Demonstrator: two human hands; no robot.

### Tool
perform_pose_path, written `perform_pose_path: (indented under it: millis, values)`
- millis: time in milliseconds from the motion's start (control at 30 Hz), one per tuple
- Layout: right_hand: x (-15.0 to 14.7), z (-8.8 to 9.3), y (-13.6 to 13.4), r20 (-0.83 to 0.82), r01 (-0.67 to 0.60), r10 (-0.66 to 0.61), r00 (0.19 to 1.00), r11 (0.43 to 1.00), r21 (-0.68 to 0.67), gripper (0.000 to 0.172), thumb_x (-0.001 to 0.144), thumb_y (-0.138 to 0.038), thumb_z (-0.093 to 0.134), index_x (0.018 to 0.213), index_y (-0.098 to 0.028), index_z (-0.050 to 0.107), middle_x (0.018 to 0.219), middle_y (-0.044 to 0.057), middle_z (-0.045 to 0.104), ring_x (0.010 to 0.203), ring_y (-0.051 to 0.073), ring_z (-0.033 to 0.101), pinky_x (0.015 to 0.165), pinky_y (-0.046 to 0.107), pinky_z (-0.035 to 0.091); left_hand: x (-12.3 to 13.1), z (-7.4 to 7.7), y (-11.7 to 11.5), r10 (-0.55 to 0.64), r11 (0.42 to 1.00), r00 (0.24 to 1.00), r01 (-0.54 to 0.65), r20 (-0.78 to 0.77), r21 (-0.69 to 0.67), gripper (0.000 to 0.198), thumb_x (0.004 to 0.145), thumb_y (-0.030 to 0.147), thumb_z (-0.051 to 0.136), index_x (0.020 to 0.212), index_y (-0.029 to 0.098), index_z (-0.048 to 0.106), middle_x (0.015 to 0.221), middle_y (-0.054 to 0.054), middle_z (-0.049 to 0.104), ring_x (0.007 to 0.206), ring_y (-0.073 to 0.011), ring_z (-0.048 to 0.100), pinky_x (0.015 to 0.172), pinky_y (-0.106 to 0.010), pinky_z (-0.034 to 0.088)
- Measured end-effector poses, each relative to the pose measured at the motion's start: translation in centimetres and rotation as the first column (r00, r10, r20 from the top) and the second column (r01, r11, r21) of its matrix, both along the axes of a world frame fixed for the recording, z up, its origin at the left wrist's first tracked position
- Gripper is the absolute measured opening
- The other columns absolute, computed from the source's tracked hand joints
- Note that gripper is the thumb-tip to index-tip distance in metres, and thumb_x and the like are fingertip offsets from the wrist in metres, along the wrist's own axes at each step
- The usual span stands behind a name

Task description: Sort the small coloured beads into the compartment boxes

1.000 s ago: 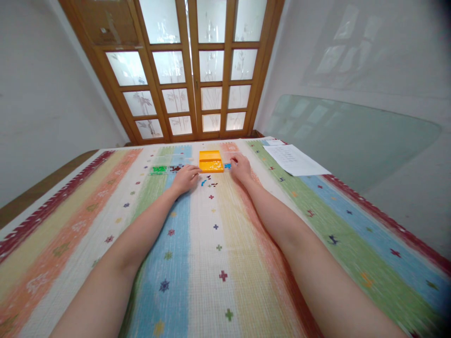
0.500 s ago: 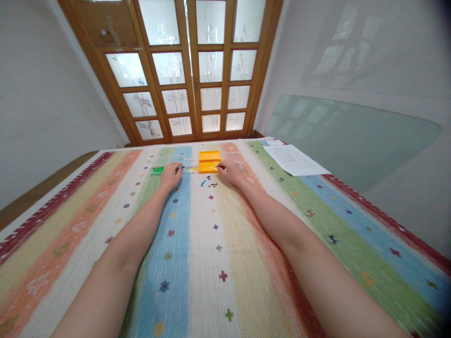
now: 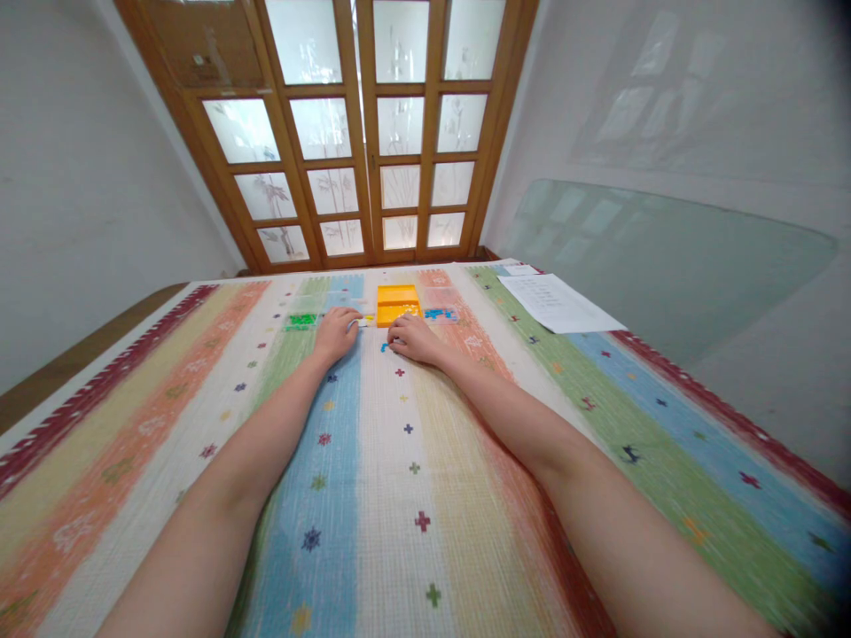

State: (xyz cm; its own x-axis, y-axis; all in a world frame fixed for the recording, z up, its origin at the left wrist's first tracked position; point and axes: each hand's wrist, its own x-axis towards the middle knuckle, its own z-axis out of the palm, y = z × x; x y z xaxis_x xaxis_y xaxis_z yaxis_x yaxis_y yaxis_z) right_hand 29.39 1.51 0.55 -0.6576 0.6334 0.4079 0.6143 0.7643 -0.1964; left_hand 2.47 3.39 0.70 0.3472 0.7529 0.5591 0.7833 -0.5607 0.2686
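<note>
My left hand (image 3: 338, 333) rests over a clear box on the cloth, its fingers bent together beside some small yellow pieces (image 3: 368, 318). Whatever lies between those fingertips is too small to make out. In front of the open orange box (image 3: 398, 292), my right hand (image 3: 413, 339) reaches down with curled fingertips at the cloth, covering the spot of the small dark pieces. Its grip is hidden. Just left of those fingertips lie small blue pieces (image 3: 384, 348). White bits show in the orange box's near half.
A clear box of green pieces (image 3: 302, 321) sits left of my left hand, and a clear box of blue pieces (image 3: 440, 315) right of the orange box. Printed paper (image 3: 558, 303) lies at the right on the striped tablecloth (image 3: 392, 496). Wooden glazed doors (image 3: 365, 177) stand behind.
My right hand has moved from the orange box's right edge left and nearer, over the dark pieces, uncovering the box of blue pieces. My left hand has shifted slightly right toward the yellow pieces.
</note>
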Motion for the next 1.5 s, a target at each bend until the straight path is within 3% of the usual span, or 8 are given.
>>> perform_pose_path:
  millis: [133,267,500,633,867,1000,1233,1500]
  values:
    - [0.1,-0.2,0.3,-0.053,0.002,-0.003,0.999,1.000,-0.010,0.012,0.097,-0.023,0.066,0.094,-0.022,0.078,0.100,0.008,0.074,0.103,0.026,0.061,0.096,0.039,0.043,1.1,0.2,-0.6,-0.053,0.998,0.998,0.053,-0.014,0.026,0.029,0.097,0.021,0.053,0.112,0.022,0.079,0.123,-0.009,0.074,0.120,-0.0275,0.061,0.114,-0.048,0.045]
    - [1.2,0.0,1.1,-0.218,0.141,-0.138,0.966,0.990,-0.003,0.014,0.096,-0.021,0.063,0.096,-0.021,0.077,0.100,0.009,0.074,0.101,0.027,0.061,0.095,0.040,0.045,2.4,0.7,-1.5,-0.118,0.993,0.991,0.119,-0.057,0.014,0.028,0.097,0.020,0.055,0.111,0.022,0.079,0.122,-0.009,0.074,0.118,-0.0276,0.061,0.111,-0.048,0.046]
    - [6.0,-0.3,4.2,-0.463,0.410,-0.356,0.812,0.912,0.018,0.013,0.092,-0.022,0.061,0.093,-0.022,0.074,0.105,0.010,0.074,0.109,0.031,0.060,0.104,0.046,0.042,5.4,1.4,-3.7,-0.386,0.922,0.902,0.378,-0.194,-0.077,0.028,0.102,0.026,0.053,0.115,0.021,0.078,0.116,-0.010,0.075,0.112,-0.0255,0.064,0.104,-0.045,0.048]
    - [8.1,-1.1,5.6,-0.532,0.549,-0.468,0.706,0.836,-0.008,0.015,0.091,-0.024,0.059,0.095,-0.022,0.073,0.109,0.011,0.075,0.108,0.031,0.060,0.104,0.048,0.043,7.1,1.7,-5.1,-0.461,0.887,0.853,0.449,-0.246,-0.108,0.029,0.104,0.027,0.052,0.116,0.021,0.078,0.118,-0.010,0.074,0.114,-0.0248,0.063,0.105,-0.043,0.048]
    - [9.4,-2.2,6.8,-0.582,0.580,-0.484,0.654,0.814,-0.025,0.016,0.090,-0.029,0.059,0.092,-0.022,0.073,0.108,0.011,0.076,0.107,0.031,0.063,0.105,0.047,0.043,8.1,1.9,-6.1,-0.473,0.881,0.832,0.454,-0.291,-0.134,0.028,0.103,0.026,0.052,0.112,0.021,0.079,0.119,-0.010,0.073,0.117,-0.0254,0.061,0.107,-0.043,0.046]
    - [9.5,-2.4,7.3,-0.609,0.589,-0.500,0.616,0.806,-0.067,0.017,0.087,-0.030,0.059,0.089,-0.022,0.074,0.105,0.010,0.077,0.105,0.031,0.064,0.104,0.047,0.045,8.0,1.7,-6.0,-0.441,0.897,0.849,0.422,-0.290,-0.129,0.027,0.103,0.025,0.053,0.108,0.020,0.079,0.113,-0.010,0.074,0.111,-0.0253,0.061,0.102,-0.042,0.047]
    - [9.7,-2.6,7.9,-0.700,0.582,-0.539,0.468,0.784,-0.215,0.019,0.081,-0.032,0.057,0.082,-0.022,0.073,0.094,0.008,0.077,0.094,0.028,0.066,0.092,0.042,0.051,7.4,1.2,-5.7,-0.348,0.936,0.898,0.317,-0.268,-0.153,0.022,0.099,0.023,0.056,0.103,0.021,0.078,0.103,-0.009,0.072,0.102,-0.0244,0.062,0.094,-0.040,0.048]
    - [9.6,-2.1,7.4,-0.732,0.543,-0.544,0.409,0.790,-0.284,0.021,0.083,-0.035,0.053,0.077,-0.021,0.068,0.089,0.007,0.075,0.090,0.026,0.065,0.089,0.038,0.050,7.3,0.8,-5.5,-0.321,0.944,0.919,0.293,-0.228,-0.150,0.019,0.097,0.022,0.057,0.101,0.021,0.075,0.104,-0.009,0.072,0.104,-0.0245,0.062,0.094,-0.039,0.049]
